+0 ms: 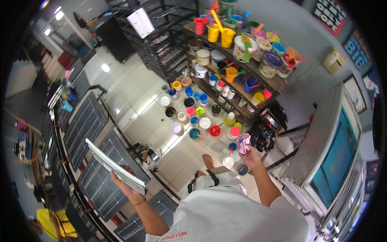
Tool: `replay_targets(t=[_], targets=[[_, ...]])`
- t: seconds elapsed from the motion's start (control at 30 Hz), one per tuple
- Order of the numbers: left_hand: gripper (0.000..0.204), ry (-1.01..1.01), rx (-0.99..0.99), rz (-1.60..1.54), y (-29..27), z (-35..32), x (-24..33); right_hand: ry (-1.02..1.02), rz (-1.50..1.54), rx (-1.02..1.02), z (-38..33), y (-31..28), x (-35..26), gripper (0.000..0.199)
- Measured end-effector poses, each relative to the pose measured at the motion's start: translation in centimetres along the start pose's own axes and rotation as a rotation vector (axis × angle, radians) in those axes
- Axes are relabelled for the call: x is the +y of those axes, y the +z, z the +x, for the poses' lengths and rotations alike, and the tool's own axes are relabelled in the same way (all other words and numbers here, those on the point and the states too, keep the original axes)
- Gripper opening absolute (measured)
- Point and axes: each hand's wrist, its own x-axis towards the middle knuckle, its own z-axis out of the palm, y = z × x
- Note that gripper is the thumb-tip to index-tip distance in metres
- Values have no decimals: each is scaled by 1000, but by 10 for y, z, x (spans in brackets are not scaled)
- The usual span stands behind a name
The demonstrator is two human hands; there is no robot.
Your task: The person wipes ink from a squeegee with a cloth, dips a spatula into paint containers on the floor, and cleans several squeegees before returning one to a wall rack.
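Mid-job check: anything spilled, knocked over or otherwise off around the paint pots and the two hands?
No spill shows. Open paint pots crowd the floor by the shelf, close to the bare foot. Left hand holds a frame tilted; right hand grips a stained rag.

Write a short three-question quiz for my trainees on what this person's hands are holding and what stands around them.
1. True or false: the left hand holds a flat frame by its lower end.
2. What does the right hand hold? A) a brush B) a pink rag C) a yellow cup
3. Where do most of the open paint tubs stand that are not on the shelves?

Key:
1. True; the grip is at the end nearest the person.
2. B.
3. On the tiled floor, just in front of the shelves.
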Motion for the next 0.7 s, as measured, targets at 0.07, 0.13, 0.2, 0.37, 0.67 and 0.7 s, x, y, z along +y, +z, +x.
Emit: replay_targets(t=[0.07,0.13,0.2,0.37,0.67,0.7], targets=[[27,153,195,-1,-5,-8,3,45,-37,-195,28,7,5,17],[29,239,393,63,4,-19,5,153,-54,-216,52,22,16,17],[37,266,382,180,-45,-33,23,240,-134,-255,65,56,32,16],[49,367,509,153,-91,-82,40,481,-384,-379,79,131,91,15],[40,830,811,251,-84,-153,60,836,-775,-520,39,193,212,21],[39,861,858,273,-87,-158,61,895,-798,-602,34,194,223,22]])
